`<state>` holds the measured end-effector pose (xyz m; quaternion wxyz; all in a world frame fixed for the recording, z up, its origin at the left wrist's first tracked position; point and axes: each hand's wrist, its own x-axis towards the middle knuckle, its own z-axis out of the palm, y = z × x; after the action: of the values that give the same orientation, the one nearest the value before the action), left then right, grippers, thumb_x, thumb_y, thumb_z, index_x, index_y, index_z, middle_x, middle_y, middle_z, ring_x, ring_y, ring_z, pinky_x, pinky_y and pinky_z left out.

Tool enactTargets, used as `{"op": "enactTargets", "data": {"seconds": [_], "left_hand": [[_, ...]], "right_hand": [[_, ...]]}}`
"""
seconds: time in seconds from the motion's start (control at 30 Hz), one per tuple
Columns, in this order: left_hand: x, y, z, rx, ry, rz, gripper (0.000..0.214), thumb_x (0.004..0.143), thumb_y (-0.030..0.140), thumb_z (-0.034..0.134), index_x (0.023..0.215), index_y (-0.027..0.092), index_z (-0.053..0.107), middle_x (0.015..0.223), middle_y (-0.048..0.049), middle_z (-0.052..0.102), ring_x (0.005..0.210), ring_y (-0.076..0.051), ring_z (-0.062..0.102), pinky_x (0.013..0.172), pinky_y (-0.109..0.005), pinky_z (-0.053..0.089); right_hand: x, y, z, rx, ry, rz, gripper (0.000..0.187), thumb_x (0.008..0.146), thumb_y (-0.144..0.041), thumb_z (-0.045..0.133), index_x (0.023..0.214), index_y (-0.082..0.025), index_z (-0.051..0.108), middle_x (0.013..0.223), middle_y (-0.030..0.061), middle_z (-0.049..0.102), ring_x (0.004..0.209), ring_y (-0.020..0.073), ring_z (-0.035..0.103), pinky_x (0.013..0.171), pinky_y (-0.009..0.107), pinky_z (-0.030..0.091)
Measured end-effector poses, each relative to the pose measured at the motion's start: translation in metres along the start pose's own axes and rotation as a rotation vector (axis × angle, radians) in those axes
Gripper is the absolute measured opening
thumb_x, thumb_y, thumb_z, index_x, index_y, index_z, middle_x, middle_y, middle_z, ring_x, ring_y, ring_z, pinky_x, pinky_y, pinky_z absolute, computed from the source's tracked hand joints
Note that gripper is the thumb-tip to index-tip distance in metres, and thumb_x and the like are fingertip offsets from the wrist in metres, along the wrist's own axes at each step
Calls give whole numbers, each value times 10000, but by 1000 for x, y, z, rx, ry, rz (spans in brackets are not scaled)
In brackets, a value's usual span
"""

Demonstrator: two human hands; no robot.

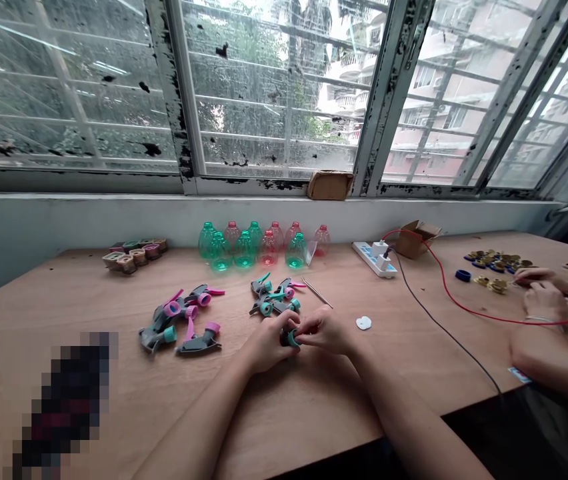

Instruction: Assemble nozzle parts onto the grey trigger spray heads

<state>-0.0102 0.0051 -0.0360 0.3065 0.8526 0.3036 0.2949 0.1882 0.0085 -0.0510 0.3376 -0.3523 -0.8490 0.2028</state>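
In the middle of the table my left hand (pixel 270 343) is closed round a grey spray trigger head (pixel 285 335) with a teal collar, mostly hidden by the fingers. My right hand (pixel 325 331) pinches at the collar side of that spray head; whether a small part sits between its fingertips I cannot make out. Just beyond the hands lies a pile of grey and teal spray trigger heads (pixel 274 297), one with a pink nozzle. A thin metal tool, like tweezers (pixel 317 292), rests beside the pile. Small white discs (pixel 363 323) lie right of my right hand.
More spray heads with pink or teal collars (pixel 199 341) lie left. Several green and pink clear bottles (pixel 245 252) stand by the wall. A power strip (pixel 374 259) with red and black cables lies right, near a cardboard box (pixel 417 240). A co-worker's hands (pixel 547 297) are beside gold-coloured parts (pixel 497 285).
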Motion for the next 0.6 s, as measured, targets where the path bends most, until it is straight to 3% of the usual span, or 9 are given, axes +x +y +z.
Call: {"op": "enactTargets", "data": {"seconds": [0.37, 0.6], "left_hand": [[1, 1, 0, 12, -13, 9, 409, 658, 97, 613, 1038, 222, 529, 939, -1, 679, 827, -150, 611, 709, -226, 448], [1, -1, 0, 5, -14, 21, 455, 646, 61, 589, 1060, 226, 504, 948, -2, 673, 850, -151, 615, 728, -231, 451]], "right_hand": [[0, -14, -6, -59, 0, 28, 114, 744, -197, 647, 671, -163, 728, 543, -24, 603, 496, 67, 455, 498, 181, 331], [1, -18, -7, -142, -12, -32, 115, 721, -158, 611, 712, -192, 720, 552, -31, 594, 496, 69, 468, 518, 179, 340]]}}
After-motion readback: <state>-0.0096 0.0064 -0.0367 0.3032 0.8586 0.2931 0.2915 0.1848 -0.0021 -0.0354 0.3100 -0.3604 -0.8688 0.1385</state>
